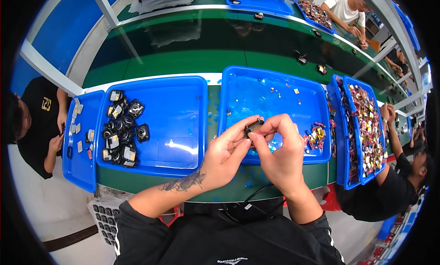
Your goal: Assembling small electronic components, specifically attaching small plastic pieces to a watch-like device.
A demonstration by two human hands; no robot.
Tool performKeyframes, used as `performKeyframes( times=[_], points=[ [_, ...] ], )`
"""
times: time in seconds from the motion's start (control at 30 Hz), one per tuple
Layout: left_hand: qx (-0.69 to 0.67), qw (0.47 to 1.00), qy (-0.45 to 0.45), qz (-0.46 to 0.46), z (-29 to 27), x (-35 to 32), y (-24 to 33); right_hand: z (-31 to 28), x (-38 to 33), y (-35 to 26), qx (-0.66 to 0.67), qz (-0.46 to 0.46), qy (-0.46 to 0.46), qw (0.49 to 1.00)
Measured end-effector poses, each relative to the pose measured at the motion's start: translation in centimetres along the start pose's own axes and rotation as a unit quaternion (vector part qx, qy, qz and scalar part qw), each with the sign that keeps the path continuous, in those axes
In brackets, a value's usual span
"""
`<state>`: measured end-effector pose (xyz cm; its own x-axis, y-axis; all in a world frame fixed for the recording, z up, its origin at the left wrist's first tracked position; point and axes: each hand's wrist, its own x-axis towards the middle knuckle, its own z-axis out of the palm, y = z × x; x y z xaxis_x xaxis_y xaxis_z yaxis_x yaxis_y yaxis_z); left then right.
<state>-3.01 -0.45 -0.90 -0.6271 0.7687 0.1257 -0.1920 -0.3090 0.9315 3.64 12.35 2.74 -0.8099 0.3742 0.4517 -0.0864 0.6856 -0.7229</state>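
Over the near edge of a blue tray (275, 73), I hold a small black rectangular part (253, 126) between both hands. My left hand (224, 150) is closed, its fingertips gripping the part from the left. My right hand (283, 157) pinches it from the other side with thumb and fingers. Its finer details are partly covered by my fingertips. Below and around the hands, the tray contains bits of blue film and a heap of small pink and gold pieces (316, 136). Left of it, another blue tray (176, 88) has a pile of black housings (123, 127).
At the right, stacked blue trays (350, 185) brim with small multicoloured pieces. A narrower blue tray (80, 171) lies at far left. Beyond is a green conveyor belt (201, 59) with scattered parts. Co-workers sit left (39, 123), right (385, 191) and across the belt (346, 13).
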Motion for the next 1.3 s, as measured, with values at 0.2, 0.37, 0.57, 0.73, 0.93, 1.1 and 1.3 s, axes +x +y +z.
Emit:
performKeyframes(
  times=[0.2, 0.37, 0.57, 0.73, 0.93, 1.1, 1.3],
  points=[
    [-0.001, 0.999, -0.011, 0.033, 0.4, -0.3, 0.3, -0.6, -0.5, 0.4, -0.028, -0.060, 0.014, 0.998],
    [-0.001, 0.999, -0.027, 0.034, 0.0, -0.3, 0.4, -1.2, 0.8, 0.1, -0.020, -0.074, 0.056, 0.995],
    [-0.067, 0.996, 0.064, 0.004, 0.5, 0.5, 1.1, -1.7, -0.5, 2.2, 0.302, 0.184, -0.015, 0.935],
    [0.002, 0.996, 0.067, 0.051, 0.2, 0.3, 0.3, -1.9, -1.5, 1.5, 0.232, 0.163, -0.075, 0.956],
    [0.366, 0.914, 0.001, 0.175, -0.4, 0.4, 2.8, -2.5, -1.0, 1.5, 0.298, 0.216, -0.107, 0.923],
    [0.430, 0.885, -0.026, 0.176, -1.0, 0.3, 3.1, -3.6, -0.5, 1.6, 0.414, 0.268, -0.157, 0.856],
    [0.463, 0.864, -0.057, 0.188, -1.1, -0.2, 2.6, -4.0, -0.7, 2.9, 0.441, 0.316, -0.230, 0.808]
  ],
)
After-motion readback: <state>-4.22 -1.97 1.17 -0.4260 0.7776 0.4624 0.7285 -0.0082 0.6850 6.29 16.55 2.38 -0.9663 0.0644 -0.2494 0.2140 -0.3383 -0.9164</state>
